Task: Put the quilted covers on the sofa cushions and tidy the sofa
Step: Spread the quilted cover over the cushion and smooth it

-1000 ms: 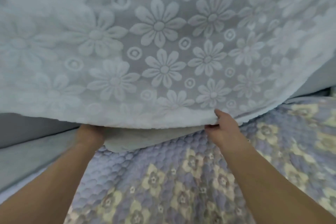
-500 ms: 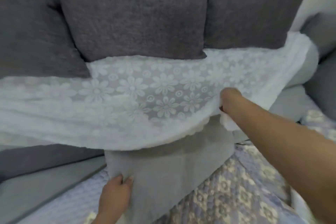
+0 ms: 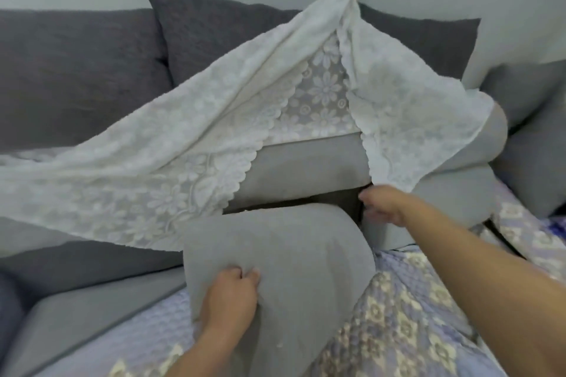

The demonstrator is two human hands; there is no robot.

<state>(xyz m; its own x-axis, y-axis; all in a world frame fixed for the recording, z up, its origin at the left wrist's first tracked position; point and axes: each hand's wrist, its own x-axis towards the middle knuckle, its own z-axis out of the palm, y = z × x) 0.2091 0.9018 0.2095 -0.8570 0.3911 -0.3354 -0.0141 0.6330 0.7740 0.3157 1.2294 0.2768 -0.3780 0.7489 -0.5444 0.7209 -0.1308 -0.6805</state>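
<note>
Left grip: where the grey cushion (image 3: 284, 266) bulges nearest the camera, the left hand (image 3: 231, 297) bunches its fabric in curled fingers.
Right grip: right hand (image 3: 382, 203) reaches under the lace cloth (image 3: 159, 159); closure unclear.
Quilted cover (image 3: 395, 321): beneath the cushion, on the sofa (image 3: 67, 70).
Writing: no text legible.

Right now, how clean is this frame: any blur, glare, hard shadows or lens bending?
Head view: even, soft light with no glare; the only deep shadow sits in the gap beneath the lace cloth. The right hand is slightly smeared, the left hand sharper. Wide-angle bending curves the sofa's seat edge and stretches the forearms near the borders.
</note>
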